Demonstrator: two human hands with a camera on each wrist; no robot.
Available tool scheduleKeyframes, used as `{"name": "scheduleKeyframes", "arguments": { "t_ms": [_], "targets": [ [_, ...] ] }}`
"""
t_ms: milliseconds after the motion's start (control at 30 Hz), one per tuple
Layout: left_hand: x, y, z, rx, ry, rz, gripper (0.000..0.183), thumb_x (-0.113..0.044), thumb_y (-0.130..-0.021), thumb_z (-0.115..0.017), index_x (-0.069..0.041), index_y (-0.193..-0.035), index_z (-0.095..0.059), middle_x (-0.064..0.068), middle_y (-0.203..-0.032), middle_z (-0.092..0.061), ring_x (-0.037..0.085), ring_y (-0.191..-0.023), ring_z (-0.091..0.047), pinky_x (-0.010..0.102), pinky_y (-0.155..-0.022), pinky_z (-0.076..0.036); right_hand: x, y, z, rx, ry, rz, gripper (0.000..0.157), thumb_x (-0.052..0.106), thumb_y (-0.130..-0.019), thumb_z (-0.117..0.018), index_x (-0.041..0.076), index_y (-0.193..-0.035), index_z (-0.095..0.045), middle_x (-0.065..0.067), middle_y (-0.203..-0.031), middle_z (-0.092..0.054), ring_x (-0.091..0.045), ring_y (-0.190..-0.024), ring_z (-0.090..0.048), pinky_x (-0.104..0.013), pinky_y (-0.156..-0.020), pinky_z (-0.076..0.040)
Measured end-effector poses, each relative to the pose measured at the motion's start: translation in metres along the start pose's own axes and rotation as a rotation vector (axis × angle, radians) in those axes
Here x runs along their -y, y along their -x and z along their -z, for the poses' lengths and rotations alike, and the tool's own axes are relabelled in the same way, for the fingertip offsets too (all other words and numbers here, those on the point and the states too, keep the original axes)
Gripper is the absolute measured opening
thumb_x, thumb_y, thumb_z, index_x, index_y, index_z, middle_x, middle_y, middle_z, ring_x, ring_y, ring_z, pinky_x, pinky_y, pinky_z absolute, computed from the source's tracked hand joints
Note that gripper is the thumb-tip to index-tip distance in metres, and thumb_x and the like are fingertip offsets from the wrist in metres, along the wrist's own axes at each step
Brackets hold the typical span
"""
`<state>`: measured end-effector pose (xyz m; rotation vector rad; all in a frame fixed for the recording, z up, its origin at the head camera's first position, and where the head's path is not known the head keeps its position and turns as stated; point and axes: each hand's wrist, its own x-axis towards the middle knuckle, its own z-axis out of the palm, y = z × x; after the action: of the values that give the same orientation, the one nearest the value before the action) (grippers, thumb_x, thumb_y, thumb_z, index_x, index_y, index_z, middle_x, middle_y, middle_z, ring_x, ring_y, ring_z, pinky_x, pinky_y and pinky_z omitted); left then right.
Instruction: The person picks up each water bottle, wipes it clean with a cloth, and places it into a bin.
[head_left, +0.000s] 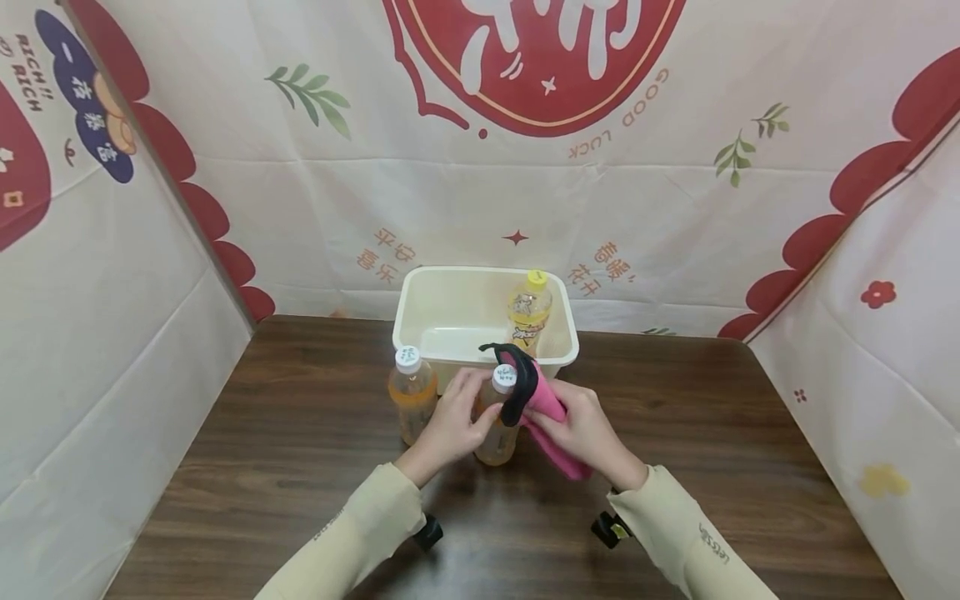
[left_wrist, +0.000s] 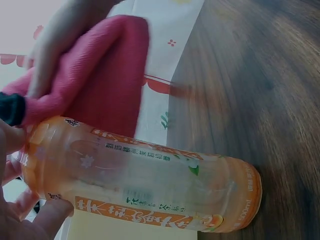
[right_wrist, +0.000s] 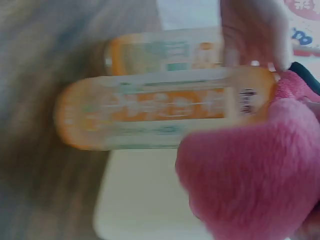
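Observation:
My left hand [head_left: 455,423] grips a clear plastic drink bottle [left_wrist: 145,175] near its neck, with its white cap [head_left: 505,377] on top. The bottle has an orange label and stands upright, close to the table. In my right hand [head_left: 588,427] is a pink cloth [head_left: 551,400] with black trim, bunched and held against the bottle's upper side. The cloth [right_wrist: 245,170] hides part of the bottle in the right wrist view. A second orange-labelled bottle [head_left: 413,404] with a white cap stands left of my left hand.
Behind the hands a cream plastic basin [head_left: 450,312] stands against the patterned backdrop cloth [head_left: 480,200]. Inside its right end is a yellow-capped bottle [head_left: 529,308]. All this stands on a dark wooden table [head_left: 300,483], with cloth walls at both sides.

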<state>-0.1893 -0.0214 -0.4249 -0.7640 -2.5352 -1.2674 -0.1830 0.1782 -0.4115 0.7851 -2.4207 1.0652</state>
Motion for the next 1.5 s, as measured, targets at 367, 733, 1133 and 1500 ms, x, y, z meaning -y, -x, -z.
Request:
{"name": "scheduleKeyframes", "arguments": {
  "t_ms": [367, 733, 1133, 1500],
  "targets": [
    [0.0, -0.001, 0.001, -0.003, -0.018, -0.014, 0.039, -0.015, -0.084, -0.062, -0.006, -0.12, -0.049, 0.011, -0.109, -0.049, 0.02, -0.093, -0.047, 0.033, -0.073, -0.045, 0.003, 0.004, -0.008, -0.076, 0.012, -0.036, 0.021, 0.003, -0.069, -0.076, 0.002, -0.085, -0.062, -0.004, -0.071, -0.062, -0.009, -0.061, -0.054, -0.025, -0.054, -0.048],
    [0.0, 0.001, -0.003, 0.012, -0.008, -0.003, 0.041, -0.02, -0.087, -0.061, -0.006, -0.122, -0.047, 0.011, -0.113, -0.048, 0.024, -0.105, -0.048, 0.04, -0.086, -0.045, -0.033, 0.047, -0.046, -0.037, 0.015, -0.072, 0.021, 0.003, -0.067, -0.077, 0.004, -0.082, -0.062, -0.003, -0.069, -0.064, -0.006, -0.061, -0.057, -0.021, -0.053, -0.048],
    [0.002, 0.003, -0.001, -0.003, -0.02, -0.026, 0.041, -0.021, -0.087, -0.061, -0.005, -0.121, -0.047, 0.011, -0.11, -0.049, 0.023, -0.101, -0.049, 0.039, -0.083, -0.045, -0.056, 0.067, -0.074, 0.056, 0.047, -0.13, 0.019, 0.004, -0.067, -0.077, 0.006, -0.079, -0.062, -0.001, -0.068, -0.063, -0.007, -0.061, -0.057, -0.023, -0.053, -0.048],
    [0.003, 0.001, -0.001, 0.009, -0.029, -0.029, 0.042, -0.023, -0.087, -0.06, -0.006, -0.123, -0.046, 0.01, -0.11, -0.048, 0.021, -0.101, -0.048, 0.037, -0.082, -0.045, -0.051, 0.06, -0.047, 0.005, 0.036, -0.143, 0.015, 0.006, -0.068, -0.077, 0.011, -0.077, -0.065, 0.002, -0.07, -0.065, -0.003, -0.063, -0.057, -0.023, -0.056, -0.048]
  ]
}}
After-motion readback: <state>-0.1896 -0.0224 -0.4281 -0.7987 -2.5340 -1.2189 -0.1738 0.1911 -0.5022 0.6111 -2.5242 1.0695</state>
